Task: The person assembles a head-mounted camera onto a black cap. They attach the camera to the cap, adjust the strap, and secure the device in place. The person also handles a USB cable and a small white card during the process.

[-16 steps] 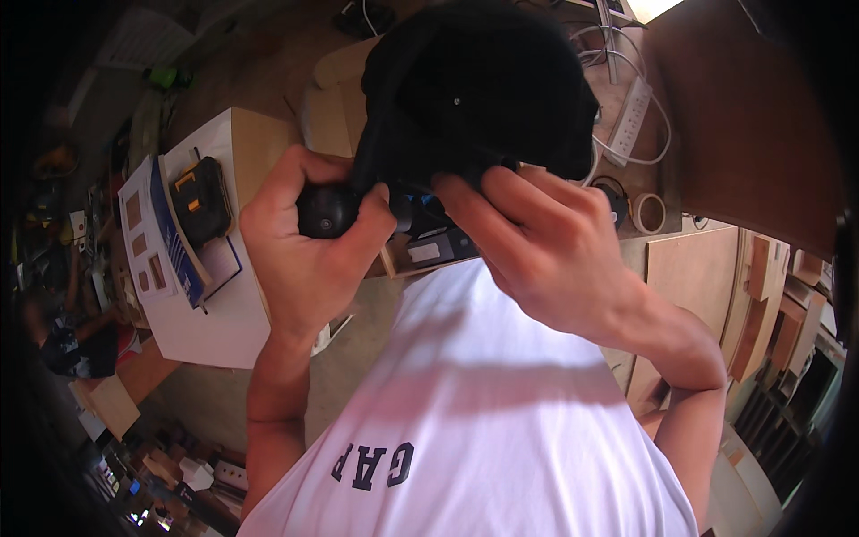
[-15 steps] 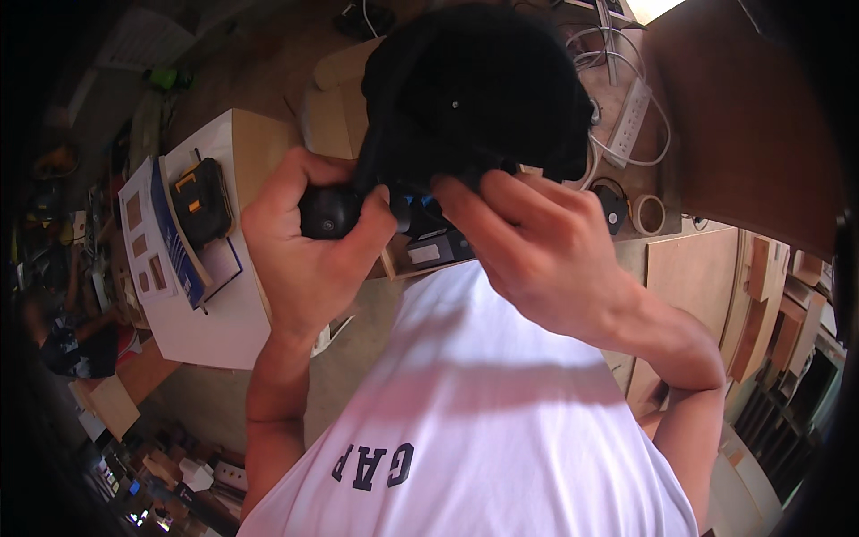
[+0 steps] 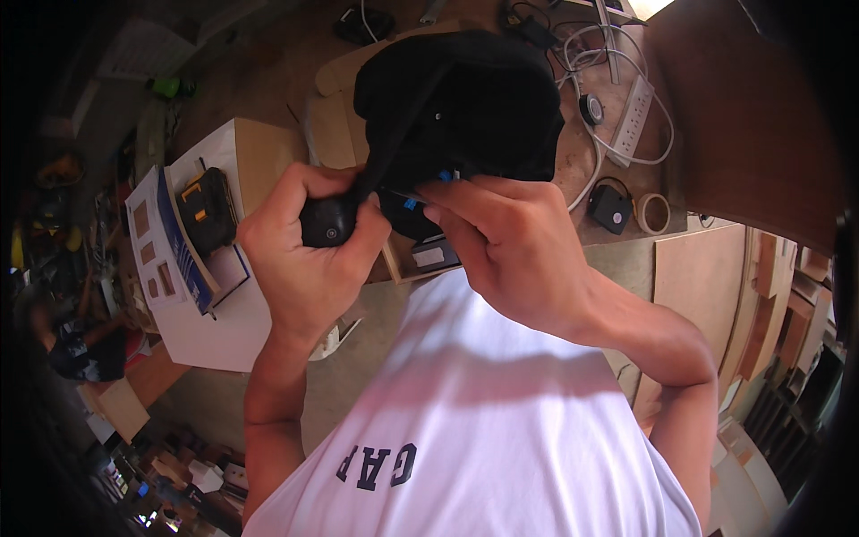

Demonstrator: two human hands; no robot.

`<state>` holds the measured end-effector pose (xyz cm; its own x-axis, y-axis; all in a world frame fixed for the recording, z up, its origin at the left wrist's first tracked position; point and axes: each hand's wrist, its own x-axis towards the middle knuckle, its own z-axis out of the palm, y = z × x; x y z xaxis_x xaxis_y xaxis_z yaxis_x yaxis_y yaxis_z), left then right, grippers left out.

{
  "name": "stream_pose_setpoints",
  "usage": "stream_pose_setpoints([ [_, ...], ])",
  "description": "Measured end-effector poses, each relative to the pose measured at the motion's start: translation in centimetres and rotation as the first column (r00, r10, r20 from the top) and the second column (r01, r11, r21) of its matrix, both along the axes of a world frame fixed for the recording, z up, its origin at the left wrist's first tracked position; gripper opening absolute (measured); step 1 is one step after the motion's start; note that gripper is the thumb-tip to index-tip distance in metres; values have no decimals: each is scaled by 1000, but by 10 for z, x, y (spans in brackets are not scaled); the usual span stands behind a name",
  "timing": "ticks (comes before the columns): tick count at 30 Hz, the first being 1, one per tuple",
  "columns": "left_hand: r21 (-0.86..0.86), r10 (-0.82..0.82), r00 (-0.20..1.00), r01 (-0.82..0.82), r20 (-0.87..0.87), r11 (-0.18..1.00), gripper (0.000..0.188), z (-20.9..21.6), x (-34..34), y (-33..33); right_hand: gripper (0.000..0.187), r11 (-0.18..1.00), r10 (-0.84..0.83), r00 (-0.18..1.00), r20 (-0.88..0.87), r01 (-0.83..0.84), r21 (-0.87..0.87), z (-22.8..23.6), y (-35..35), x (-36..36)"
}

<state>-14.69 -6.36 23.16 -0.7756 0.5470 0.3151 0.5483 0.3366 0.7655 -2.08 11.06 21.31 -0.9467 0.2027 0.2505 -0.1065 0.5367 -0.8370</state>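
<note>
A black cap (image 3: pixel 465 107) is held up in front of me, over the edge of the workbench. My left hand (image 3: pixel 300 259) is closed round a smooth, rounded black device (image 3: pixel 327 219) with a small screw, at the cap's left edge. The fingers of my right hand (image 3: pixel 519 242) are pinched together at the lower edge of the cap. Small blue parts (image 3: pixel 412 203) show beside these fingertips. My own fingers hide exactly what the right hand pinches.
On the bench lie a white power strip (image 3: pixel 633 121) with looping cables, a black box-shaped device (image 3: pixel 610 208) and a tape roll (image 3: pixel 654 213). To the left, a black and yellow case (image 3: pixel 206 210) rests on a white board. Wood pieces (image 3: pixel 768 268) stand at right.
The cap has tipped and shifted a little left and down, uncovering more of the bench behind it. My right hand has moved slightly left, and blue parts show more by its fingers.
</note>
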Motion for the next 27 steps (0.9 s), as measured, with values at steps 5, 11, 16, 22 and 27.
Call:
stream_pose_setpoints([
  [5,-15,18,999,-17,47,1000,22,0,-1,-1,24,997,2,1000,18,-3,78,10,10,4],
  [11,19,59,985,-63,161,998,25,0,-6,-7,39,942,-55,983,-177,110,318,40,13,22],
  [16,-8,26,989,-25,147,1000,24,14,-1,-6,58,863,-11,939,-344,182,471,33,12,15],
  [22,65,21,982,-34,190,997,22,20,4,-6,57,833,2,922,-386,212,511,31,9,15],
  [27,87,0,985,-16,175,996,23,16,2,-9,59,808,5,905,-426,248,535,28,7,16],
])
